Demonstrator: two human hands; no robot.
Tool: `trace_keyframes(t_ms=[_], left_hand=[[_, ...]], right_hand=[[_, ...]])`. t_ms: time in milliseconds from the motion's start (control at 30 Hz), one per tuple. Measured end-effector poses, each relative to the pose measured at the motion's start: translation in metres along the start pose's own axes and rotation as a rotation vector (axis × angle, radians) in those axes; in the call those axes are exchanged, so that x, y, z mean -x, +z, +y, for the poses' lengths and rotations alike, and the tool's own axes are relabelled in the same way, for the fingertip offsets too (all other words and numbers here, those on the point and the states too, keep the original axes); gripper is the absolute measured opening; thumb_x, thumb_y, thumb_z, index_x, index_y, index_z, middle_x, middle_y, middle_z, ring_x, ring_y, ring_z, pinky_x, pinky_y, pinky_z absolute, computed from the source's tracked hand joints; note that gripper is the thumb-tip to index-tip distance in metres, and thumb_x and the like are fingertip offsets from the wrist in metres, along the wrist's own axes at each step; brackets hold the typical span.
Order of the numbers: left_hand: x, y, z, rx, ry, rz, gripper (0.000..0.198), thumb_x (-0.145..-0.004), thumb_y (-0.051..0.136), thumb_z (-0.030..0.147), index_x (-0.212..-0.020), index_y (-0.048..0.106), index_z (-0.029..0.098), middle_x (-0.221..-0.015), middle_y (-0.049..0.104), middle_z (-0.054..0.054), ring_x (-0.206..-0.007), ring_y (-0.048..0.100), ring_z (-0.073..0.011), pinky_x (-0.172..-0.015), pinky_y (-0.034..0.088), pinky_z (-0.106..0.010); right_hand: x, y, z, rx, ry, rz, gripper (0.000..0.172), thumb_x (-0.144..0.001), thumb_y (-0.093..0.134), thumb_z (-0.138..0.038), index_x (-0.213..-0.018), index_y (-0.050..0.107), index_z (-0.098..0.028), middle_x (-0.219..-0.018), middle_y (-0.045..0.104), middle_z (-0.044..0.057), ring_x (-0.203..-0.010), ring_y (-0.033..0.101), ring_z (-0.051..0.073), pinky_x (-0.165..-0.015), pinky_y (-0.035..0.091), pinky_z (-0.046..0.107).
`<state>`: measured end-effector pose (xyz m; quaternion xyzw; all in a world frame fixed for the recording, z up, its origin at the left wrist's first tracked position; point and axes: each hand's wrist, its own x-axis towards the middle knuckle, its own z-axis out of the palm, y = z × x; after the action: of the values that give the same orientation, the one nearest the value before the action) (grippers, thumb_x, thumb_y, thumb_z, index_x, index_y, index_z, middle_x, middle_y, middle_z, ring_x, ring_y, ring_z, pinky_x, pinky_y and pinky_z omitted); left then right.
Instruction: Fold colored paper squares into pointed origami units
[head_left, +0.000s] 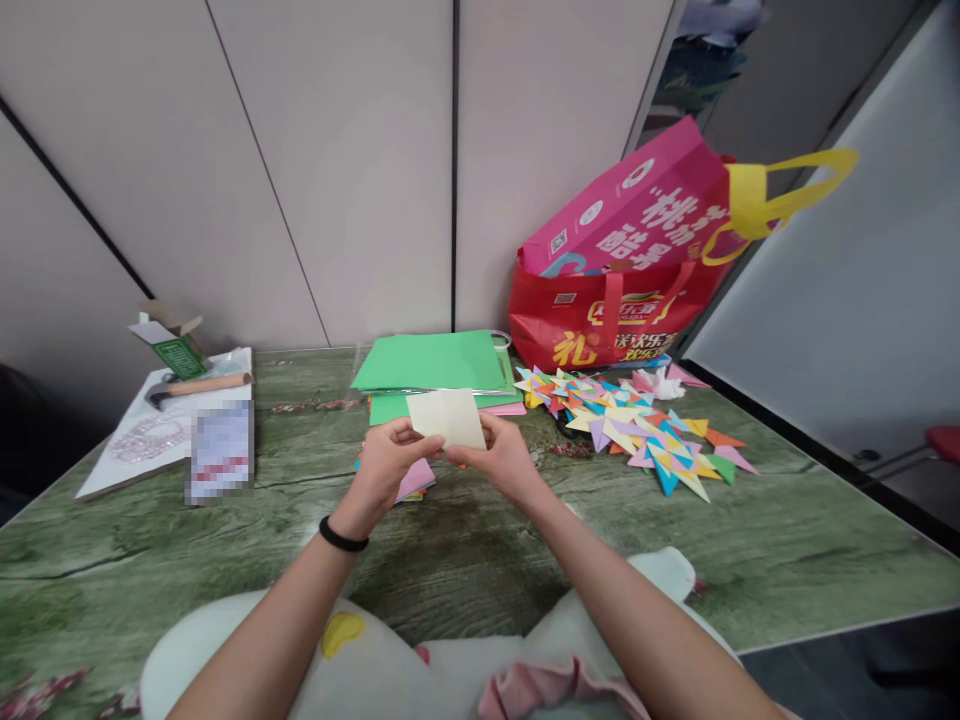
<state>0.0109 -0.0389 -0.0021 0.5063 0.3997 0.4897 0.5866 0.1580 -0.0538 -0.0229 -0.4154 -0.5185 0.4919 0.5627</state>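
A small cream sheet of paper (448,415) is held up over the table between my two hands. My left hand (386,465) pinches its lower left side, thumb in front. At the lower right, my right hand (504,458) grips the same sheet, the thumbs close together at the bottom edge. Below and behind my left hand lies a small stack of coloured paper squares (417,480), pink on top, partly hidden. Behind the cream sheet sits a pile of green paper (435,362), with a pink edge showing at its right.
Folded paper stars and triangles (637,425) are heaped at the right, before a red gift bag (585,320) holding a pink bag (637,205). A hammer (202,388), an opened green box (176,345) and a white board (135,440) are at the left.
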Motion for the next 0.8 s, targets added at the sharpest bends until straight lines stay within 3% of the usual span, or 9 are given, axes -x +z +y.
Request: trace_keyframes(t_ms=[500,800], left_hand=[[0.0006,0.0007,-0.0002,0.035,-0.042,0.038,0.028,-0.050,0.077,0.020,-0.074,0.067,0.010,-0.068,0.071,-0.006,-0.057,0.062,-0.0142,-0.057,0.050,-0.025],[0.0019,0.0020,0.0019,0.069,-0.047,0.052,0.024,-0.049,0.077,0.018,-0.069,0.066,0.010,-0.061,0.068,-0.003,-0.052,0.058,-0.0103,-0.052,0.046,-0.021]], right_hand=[[0.0001,0.0006,0.0025,-0.036,0.039,-0.025,0.034,-0.054,0.072,-0.022,-0.084,0.057,-0.016,-0.066,0.064,-0.001,-0.053,0.058,0.015,-0.053,0.047,0.027],[-0.0004,0.0017,0.0043,-0.038,-0.017,-0.026,0.043,-0.048,0.075,-0.018,-0.088,0.058,-0.015,-0.081,0.066,0.001,-0.071,0.060,0.016,-0.063,0.045,0.026]])
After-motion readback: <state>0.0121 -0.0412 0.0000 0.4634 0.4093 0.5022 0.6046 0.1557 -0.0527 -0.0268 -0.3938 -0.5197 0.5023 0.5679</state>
